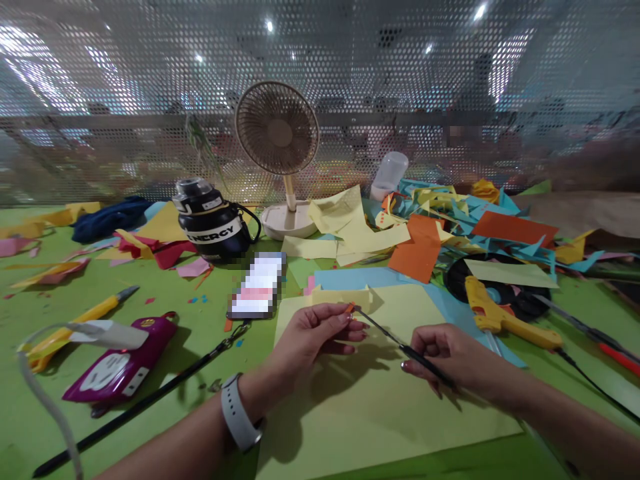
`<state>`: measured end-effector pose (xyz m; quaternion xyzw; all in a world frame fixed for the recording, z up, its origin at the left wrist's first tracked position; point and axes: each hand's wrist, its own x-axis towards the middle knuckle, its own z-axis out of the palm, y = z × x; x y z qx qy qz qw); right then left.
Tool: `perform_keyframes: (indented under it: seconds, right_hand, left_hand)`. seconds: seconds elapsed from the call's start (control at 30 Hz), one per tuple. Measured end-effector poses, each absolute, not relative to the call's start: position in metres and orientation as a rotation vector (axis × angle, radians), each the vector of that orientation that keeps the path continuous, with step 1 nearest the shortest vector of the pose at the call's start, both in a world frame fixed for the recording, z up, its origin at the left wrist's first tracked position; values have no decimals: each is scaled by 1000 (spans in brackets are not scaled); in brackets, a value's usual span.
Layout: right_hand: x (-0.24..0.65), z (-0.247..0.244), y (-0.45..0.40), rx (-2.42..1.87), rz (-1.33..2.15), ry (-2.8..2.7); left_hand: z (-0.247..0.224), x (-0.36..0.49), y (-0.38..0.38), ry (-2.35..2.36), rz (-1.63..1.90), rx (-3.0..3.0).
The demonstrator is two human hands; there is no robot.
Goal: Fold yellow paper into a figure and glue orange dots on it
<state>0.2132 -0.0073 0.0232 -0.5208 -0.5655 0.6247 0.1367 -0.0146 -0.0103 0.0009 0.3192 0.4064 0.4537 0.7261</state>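
My left hand (320, 331), with a white watch band on the wrist, pinches a small orange paper piece (351, 307) between thumb and forefinger. My right hand (440, 353) is closed around the black handle of a slim tool (415, 357). The thin, dark shaft of this tool points up and left, its tip meeting the orange piece at my left fingertips. Whether the tip grips or only touches the paper cannot be made out. Both hands are above a large pale yellow paper sheet (380, 420), with blue paper (445, 303) partly under it.
A yellow glue gun (505, 320) rests at right near a black round tray (453, 277). Paper scraps (417, 250) are heaped behind. A phone (257, 285), black bottle (215, 227) and fan (277, 130) stand or lie ahead. At left are a yellow cutter (85, 323) and purple power bank (120, 363).
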Motion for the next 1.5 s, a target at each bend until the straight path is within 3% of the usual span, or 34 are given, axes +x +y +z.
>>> perform_keyframes:
  seconds: [1.5]
  right_hand:
    - [213,20,-6,-1531,1798,-1684]
  left_hand:
    - [1,-14,-10,910,995,725]
